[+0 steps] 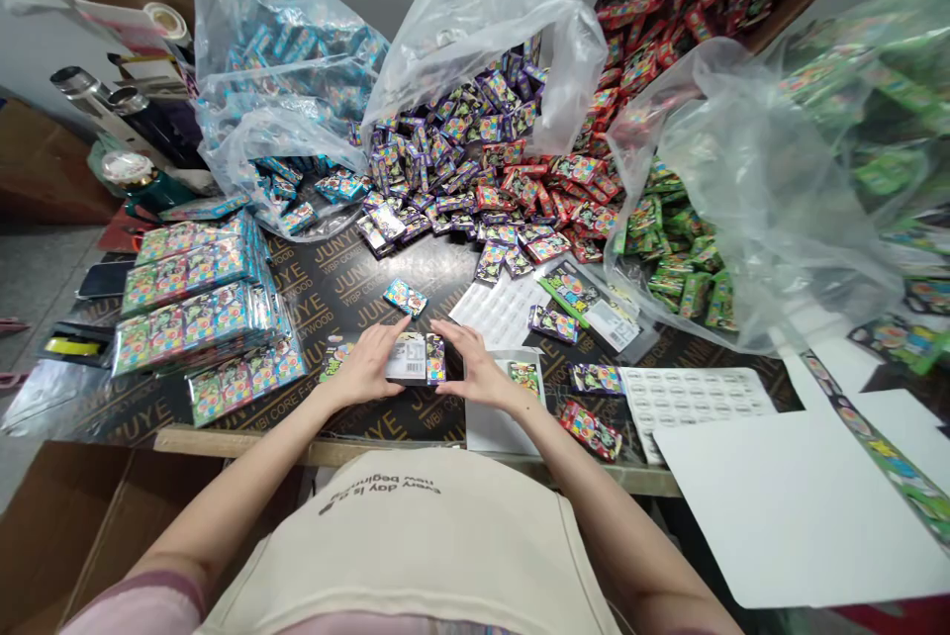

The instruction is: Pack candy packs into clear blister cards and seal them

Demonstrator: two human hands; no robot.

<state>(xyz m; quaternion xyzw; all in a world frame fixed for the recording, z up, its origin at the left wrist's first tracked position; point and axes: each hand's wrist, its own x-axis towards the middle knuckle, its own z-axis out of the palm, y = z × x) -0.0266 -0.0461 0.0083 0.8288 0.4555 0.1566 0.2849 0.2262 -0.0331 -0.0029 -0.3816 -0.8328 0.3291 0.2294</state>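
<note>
A short row of small printed packs [407, 358], with a grey-and-white barcoded face in its middle, lies flat on the dark board between my hands. My left hand [367, 365] presses on its left end, fingers partly covering it. At the other end, beside a purple pack, my right hand [475, 368] grips with thumb and fingers. Just beyond the fingertips sits a single blue pack [405, 298], touched by neither hand. Under my right wrist is a white sheet [494, 425] with a small green-and-red pack [523, 376] on it.
Stacked wrapped rows of packs [193, 314] stand at left. Plastic bags spill blue packs [341, 185], purple packs [423, 160], red packs [586, 180] and green packs [672, 279] along the back. At right lie a sticker sheet [698, 393] and a white card [787, 506].
</note>
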